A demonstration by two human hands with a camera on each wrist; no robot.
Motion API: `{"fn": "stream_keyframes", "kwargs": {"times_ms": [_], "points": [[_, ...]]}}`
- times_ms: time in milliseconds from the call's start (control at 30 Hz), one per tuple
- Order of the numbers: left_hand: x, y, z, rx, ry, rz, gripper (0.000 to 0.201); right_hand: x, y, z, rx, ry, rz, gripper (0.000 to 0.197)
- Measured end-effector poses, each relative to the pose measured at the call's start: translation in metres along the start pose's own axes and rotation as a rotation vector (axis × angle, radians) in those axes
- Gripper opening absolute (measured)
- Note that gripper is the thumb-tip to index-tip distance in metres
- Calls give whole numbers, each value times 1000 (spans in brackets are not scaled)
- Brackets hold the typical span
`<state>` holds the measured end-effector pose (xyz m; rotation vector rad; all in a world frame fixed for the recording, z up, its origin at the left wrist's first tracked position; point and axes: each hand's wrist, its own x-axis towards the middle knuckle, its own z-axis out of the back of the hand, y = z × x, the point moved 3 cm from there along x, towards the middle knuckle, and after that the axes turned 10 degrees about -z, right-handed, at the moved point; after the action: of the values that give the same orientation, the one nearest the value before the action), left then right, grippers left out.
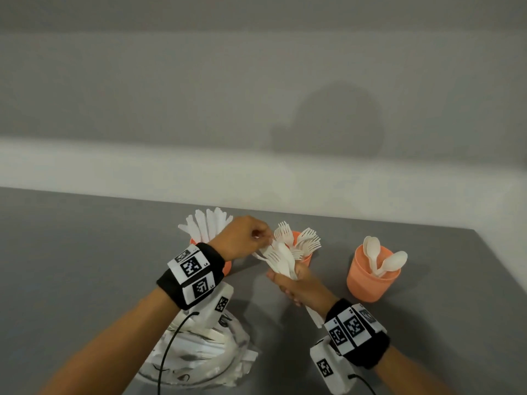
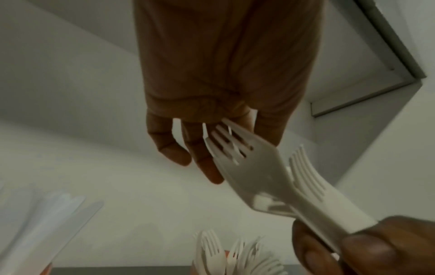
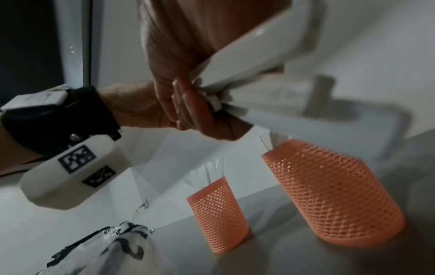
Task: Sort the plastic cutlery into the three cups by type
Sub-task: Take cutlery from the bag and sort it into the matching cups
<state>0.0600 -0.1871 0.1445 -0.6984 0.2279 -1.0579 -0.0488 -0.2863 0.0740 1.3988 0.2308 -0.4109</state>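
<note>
Three orange mesh cups stand in a row on the grey table (image 1: 85, 252). The left cup (image 1: 227, 267) holds knives (image 1: 205, 225), the middle cup (image 1: 307, 259) holds forks (image 1: 306, 240), and the right cup (image 1: 370, 280) holds spoons (image 1: 382, 260). My right hand (image 1: 295, 280) grips a bunch of white cutlery (image 1: 281, 259) by the handles, in front of the middle cup. My left hand (image 1: 261, 238) pinches the tines of one fork (image 2: 247, 167) at the top of that bunch. In the right wrist view my fingers (image 3: 188, 104) curl round the handles (image 3: 247, 61).
A crumpled plastic bag (image 1: 205, 352) with more white cutlery lies at the near edge under my left forearm. A white wall runs right behind the cups. The table's right edge lies just beyond the spoon cup.
</note>
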Motion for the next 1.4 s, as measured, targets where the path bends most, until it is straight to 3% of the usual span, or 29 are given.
{"fn": "stream_keyframes", "kwargs": {"times_ms": [133,267,400,467,533,600,767,900,967,1100,1167,1267,1400], "points": [[3,4,10,-125,-92,32,13,1,-2,4,4,21,-21,9],[0,10,48,-345,-417,96,28,2,0,2,3,73,-19,8],[-16,25,96,-581,-782,135,24,5,0,-1,17,114,7,20],[-27,36,118,-538,-939,115,22,7,-2,0,47,112,1,22],[-37,48,133,-355,-1034,99,22,9,-5,1,84,93,-12,22],[-43,60,133,-136,-1026,112,21,13,-6,3,137,74,-27,22],[-43,101,81,106,-782,225,11,20,-6,6,248,79,-49,23],[-38,120,43,311,-523,412,17,19,-5,10,273,86,-64,24],[-38,115,37,365,-490,496,24,19,-5,12,302,84,-75,25],[-29,68,28,110,-654,340,26,23,-4,16,442,108,-91,29],[-25,35,4,-243,-547,338,18,23,-1,12,478,121,-75,27],[-22,-4,-39,-669,-329,444,36,19,3,1,426,91,-41,28],[-12,-14,-62,-704,-456,418,39,9,2,-4,337,6,42,29]]}}
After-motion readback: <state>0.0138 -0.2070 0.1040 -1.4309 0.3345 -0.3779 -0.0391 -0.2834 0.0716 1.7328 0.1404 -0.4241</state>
